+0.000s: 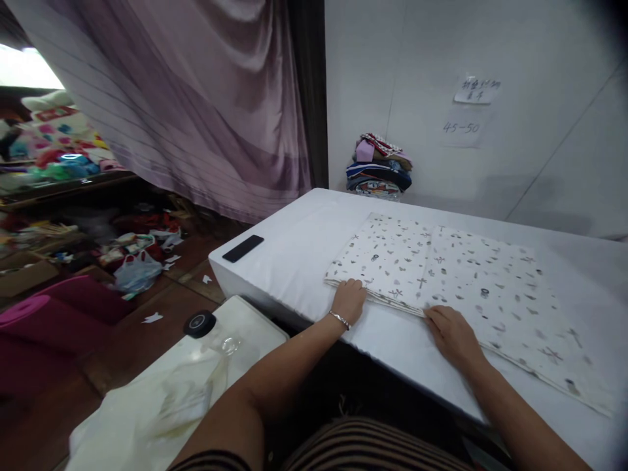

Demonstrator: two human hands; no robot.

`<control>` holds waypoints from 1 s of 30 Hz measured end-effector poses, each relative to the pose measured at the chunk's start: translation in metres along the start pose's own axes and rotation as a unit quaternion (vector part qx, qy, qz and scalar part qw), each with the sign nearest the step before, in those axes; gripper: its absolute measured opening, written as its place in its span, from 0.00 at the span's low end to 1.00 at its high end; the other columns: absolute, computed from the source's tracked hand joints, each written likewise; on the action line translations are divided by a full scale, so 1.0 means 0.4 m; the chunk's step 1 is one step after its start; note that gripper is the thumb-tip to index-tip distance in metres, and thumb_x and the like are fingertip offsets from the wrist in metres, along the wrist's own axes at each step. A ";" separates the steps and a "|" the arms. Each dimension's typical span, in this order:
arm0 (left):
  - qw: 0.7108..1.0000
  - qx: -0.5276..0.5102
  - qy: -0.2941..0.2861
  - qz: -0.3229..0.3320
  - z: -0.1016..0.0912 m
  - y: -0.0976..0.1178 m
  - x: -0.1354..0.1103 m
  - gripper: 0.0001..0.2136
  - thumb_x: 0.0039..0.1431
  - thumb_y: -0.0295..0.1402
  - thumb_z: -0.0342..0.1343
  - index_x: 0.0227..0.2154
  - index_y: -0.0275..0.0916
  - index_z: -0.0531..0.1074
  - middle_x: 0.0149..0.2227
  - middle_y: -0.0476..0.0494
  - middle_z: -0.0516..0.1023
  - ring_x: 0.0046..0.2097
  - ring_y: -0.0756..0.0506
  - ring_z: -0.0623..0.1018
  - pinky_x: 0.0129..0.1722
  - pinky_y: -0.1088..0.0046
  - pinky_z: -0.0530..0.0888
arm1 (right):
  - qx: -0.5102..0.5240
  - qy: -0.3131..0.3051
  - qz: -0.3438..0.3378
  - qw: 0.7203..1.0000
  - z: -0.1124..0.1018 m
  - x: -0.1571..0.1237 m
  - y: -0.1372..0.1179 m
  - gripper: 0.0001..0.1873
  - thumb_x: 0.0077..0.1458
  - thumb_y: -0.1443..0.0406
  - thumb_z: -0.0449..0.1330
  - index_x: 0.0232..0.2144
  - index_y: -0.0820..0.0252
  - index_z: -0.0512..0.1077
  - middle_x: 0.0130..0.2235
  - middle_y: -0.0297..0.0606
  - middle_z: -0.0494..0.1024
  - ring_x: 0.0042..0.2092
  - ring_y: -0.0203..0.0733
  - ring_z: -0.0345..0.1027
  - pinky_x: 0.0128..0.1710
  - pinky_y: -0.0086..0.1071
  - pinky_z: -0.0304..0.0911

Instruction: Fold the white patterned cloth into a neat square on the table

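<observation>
A white patterned cloth [466, 275] lies flat and partly folded on the white table [304, 242]. My left hand [349, 297], with a bracelet on the wrist, rests on the cloth's near left corner, fingers curled over the edge. My right hand [449, 330] presses on the cloth's near edge at the fold line, fingers bent and together. Whether either hand pinches the fabric is not visible.
A black phone [243, 248] lies near the table's left corner. A stack of folded clothes [379, 170] sits at the far edge by the wall. A clear bottle with a black cap [201, 327] rests on a lower white surface at left. Clutter covers the floor.
</observation>
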State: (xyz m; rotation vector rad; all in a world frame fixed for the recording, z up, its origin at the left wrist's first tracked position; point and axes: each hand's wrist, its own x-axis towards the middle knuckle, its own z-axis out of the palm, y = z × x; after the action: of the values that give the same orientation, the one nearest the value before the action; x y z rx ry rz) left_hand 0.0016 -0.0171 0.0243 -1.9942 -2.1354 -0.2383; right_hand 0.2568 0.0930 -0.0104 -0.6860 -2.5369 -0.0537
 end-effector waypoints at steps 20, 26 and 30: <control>0.998 -0.044 -0.019 -0.040 -0.014 -0.250 -0.052 0.14 0.55 0.23 0.47 0.42 0.40 0.71 0.44 0.44 0.72 0.45 0.45 0.69 0.43 0.68 0.67 | -0.003 0.001 0.000 1.000 0.001 -0.003 -0.002 0.15 0.60 0.62 0.48 0.38 0.62 0.72 0.39 0.45 0.74 0.40 0.45 0.65 0.38 0.37 0.63; 0.999 -0.027 -0.004 -0.034 -0.016 -0.289 -0.023 0.11 0.55 0.25 0.48 0.38 0.41 0.72 0.42 0.45 0.73 0.43 0.45 0.70 0.40 0.68 0.67 | 0.013 -0.016 -0.019 1.000 -0.006 0.000 -0.012 0.15 0.60 0.63 0.47 0.38 0.62 0.72 0.38 0.45 0.74 0.39 0.44 0.65 0.38 0.36 0.62; 0.996 -0.078 0.000 -0.039 0.007 -0.310 -0.025 0.13 0.54 0.24 0.48 0.37 0.42 0.74 0.41 0.46 0.74 0.42 0.45 0.70 0.41 0.68 0.68 | 0.012 -0.030 -0.013 0.999 -0.012 0.006 -0.023 0.16 0.61 0.63 0.47 0.38 0.62 0.73 0.38 0.45 0.74 0.39 0.44 0.65 0.37 0.36 0.62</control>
State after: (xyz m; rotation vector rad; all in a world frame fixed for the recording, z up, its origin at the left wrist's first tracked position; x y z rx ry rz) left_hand -0.1216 -0.0350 0.0219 -1.9925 -2.2613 -0.4295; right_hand 0.2527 0.0853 -0.0043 -0.6557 -2.5999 -0.0109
